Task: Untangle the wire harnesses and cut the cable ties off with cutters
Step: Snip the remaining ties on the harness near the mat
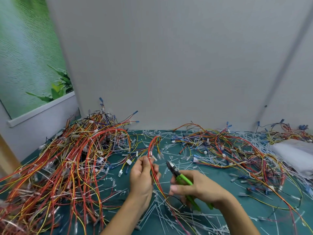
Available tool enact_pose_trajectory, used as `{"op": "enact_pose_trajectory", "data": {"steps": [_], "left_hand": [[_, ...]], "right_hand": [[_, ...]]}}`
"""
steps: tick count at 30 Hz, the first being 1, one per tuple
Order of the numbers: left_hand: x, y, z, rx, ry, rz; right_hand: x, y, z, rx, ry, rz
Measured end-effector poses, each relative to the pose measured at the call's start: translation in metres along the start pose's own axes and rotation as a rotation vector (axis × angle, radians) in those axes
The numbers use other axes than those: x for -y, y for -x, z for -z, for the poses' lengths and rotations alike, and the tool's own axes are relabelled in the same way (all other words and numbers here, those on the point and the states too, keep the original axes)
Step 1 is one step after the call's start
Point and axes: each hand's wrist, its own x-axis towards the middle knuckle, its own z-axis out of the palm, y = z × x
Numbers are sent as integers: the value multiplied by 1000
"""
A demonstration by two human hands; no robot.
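My left hand (143, 175) grips a thin wire harness (153, 146) of red and yellow wires; the bundle arches up and away above the fingers and trails down toward me below them. My right hand (194, 187) holds green-handled cutters (183, 181). Their dark jaws point up-left, a short way to the right of the held harness and apart from it. Cut white cable ties (169, 216) litter the green mat around both hands.
A big tangled pile of harnesses (67, 160) fills the left side of the green mat (220, 182). Another spread of wires (237, 150) lies at the right, with a white plastic bag (294, 155) at the far right. A grey wall stands behind.
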Motion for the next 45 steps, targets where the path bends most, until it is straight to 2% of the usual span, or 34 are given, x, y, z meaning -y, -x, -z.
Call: {"op": "enact_pose_trajectory", "data": {"steps": [4,8,10,16,19,21,24,27,29,34,39,45], "left_hand": [[0,-5,1,-94,3,-46],[4,-9,0,-136,7,-87],[6,-11,1,-147,-12,-97],[9,-11,4,-114,-43,-92],[3,-9,3,-74,30,-60],[-3,-7,2,-27,85,-25],[-10,-2,0,137,102,72],[-8,9,-2,354,-43,202],[-1,16,-4,438,-142,225],[2,17,-4,417,-227,144],[4,14,0,436,-168,193],[5,11,0,396,-73,159]], "right_hand": [[3,2,-4,80,154,53],[3,1,-13,52,403,60],[2,-2,-19,15,449,89],[-1,-10,-29,-232,335,288],[-3,-11,-21,-358,300,295],[-4,-13,-17,-422,181,297],[-5,-15,-13,-470,-39,332],[-6,-17,-13,-491,-221,324],[-6,-19,-15,-507,-301,316],[-6,-19,-16,-535,-256,344],[-5,-18,-16,-500,-207,362],[-5,-16,-15,-497,-188,328]]}}
